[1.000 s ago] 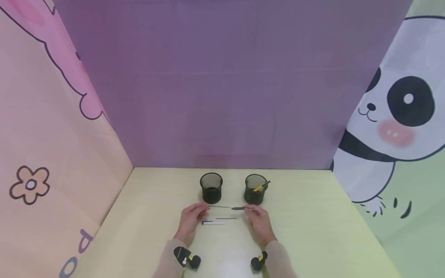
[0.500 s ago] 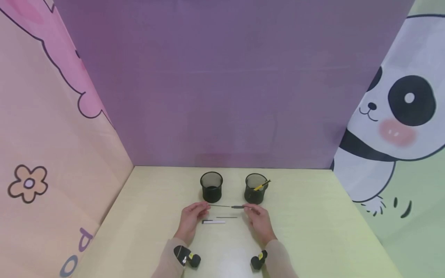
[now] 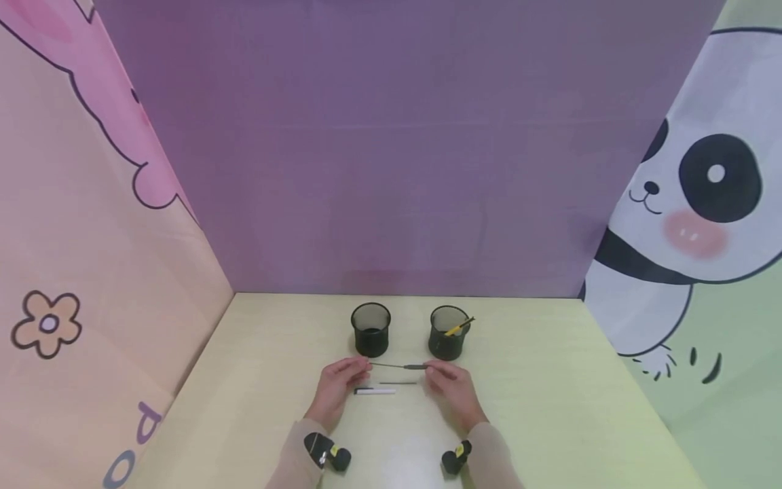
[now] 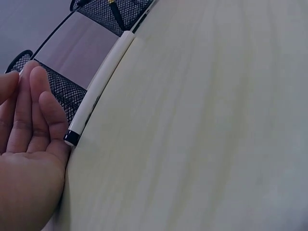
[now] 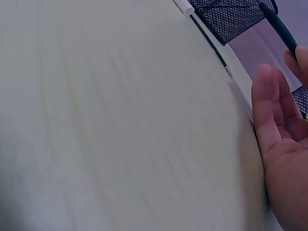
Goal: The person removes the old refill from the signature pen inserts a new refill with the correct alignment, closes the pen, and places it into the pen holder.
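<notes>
My left hand point(image 3: 338, 384) pinches one end of a thin dark pen refill point(image 3: 387, 365) between thumb and fingertips. From the other side my right hand point(image 3: 455, 390) pinches a thicker dark pen barrel point(image 3: 415, 367). Refill and barrel lie in line, their inner ends together in the head view. In the right wrist view the barrel point(image 5: 280, 26) tapers toward the refill. Just in front lies another thin refill point(image 3: 398, 384), with a silvery tip in the right wrist view. Nearer still is a white marker point(image 3: 375, 392) with a black end. The fingertips hide the outer ends of both held pieces.
Two black mesh pen cups stand behind the hands: the left cup point(image 3: 370, 343) and the right cup point(image 3: 446, 348). A yellow and black stick point(image 3: 458, 328) leans out of the right one. A purple backdrop point(image 3: 403, 170) rises at the table's far edge.
The right hand has moved slightly left with the barrel, and the left hand slightly right. The small gap between refill and barrel has closed in the head view.
</notes>
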Action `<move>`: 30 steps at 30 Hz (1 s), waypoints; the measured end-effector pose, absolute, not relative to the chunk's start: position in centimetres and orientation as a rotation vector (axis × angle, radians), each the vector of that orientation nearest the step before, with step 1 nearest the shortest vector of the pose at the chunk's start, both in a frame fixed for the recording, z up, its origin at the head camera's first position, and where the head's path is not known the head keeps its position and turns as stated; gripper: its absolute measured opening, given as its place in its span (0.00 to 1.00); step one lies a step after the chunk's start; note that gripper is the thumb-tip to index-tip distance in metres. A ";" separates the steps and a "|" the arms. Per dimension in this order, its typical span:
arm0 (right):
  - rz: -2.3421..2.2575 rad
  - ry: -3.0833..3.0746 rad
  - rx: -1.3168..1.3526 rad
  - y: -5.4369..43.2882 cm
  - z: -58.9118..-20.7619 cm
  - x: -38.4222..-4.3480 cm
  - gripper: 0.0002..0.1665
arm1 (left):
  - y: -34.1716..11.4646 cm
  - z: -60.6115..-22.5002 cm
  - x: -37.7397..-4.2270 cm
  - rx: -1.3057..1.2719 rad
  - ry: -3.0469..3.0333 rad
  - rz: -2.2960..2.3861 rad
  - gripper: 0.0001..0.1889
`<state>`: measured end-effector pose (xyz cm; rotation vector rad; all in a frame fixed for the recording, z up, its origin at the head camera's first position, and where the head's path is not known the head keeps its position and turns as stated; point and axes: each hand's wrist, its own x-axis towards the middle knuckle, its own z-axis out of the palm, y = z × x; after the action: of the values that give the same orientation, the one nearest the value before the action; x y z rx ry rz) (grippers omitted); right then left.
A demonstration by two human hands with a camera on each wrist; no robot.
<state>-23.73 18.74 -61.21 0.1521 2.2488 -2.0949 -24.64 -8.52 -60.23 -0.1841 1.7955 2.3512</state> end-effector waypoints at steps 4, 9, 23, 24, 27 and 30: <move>-2.119 2.218 0.131 18.7 -61.1 -23.6 0.18 | -8.5 -60.3 -24.7 -0.159 1.797 2.350 0.20; -2.134 2.178 0.126 18.7 -60.9 -23.6 0.16 | -8.6 -60.6 -24.8 -0.099 1.807 2.325 0.22; -2.110 2.214 0.122 18.5 -60.4 -23.3 0.15 | -8.4 -60.4 -24.5 0.003 2.107 2.073 0.20; -2.114 2.214 0.120 18.5 -60.4 -23.3 0.15 | -8.4 -60.4 -24.4 0.009 2.129 2.056 0.19; -2.126 2.214 0.128 18.4 -60.4 -23.3 0.14 | -8.4 -60.4 -24.4 0.028 2.167 2.018 0.17; -2.123 2.227 0.145 18.4 -60.7 -23.4 0.14 | -8.4 -60.6 -24.5 0.040 2.192 1.981 0.16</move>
<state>-23.41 18.42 -60.73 0.1454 2.2270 -2.1230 -24.50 -8.44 -60.56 0.0398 2.1922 1.9806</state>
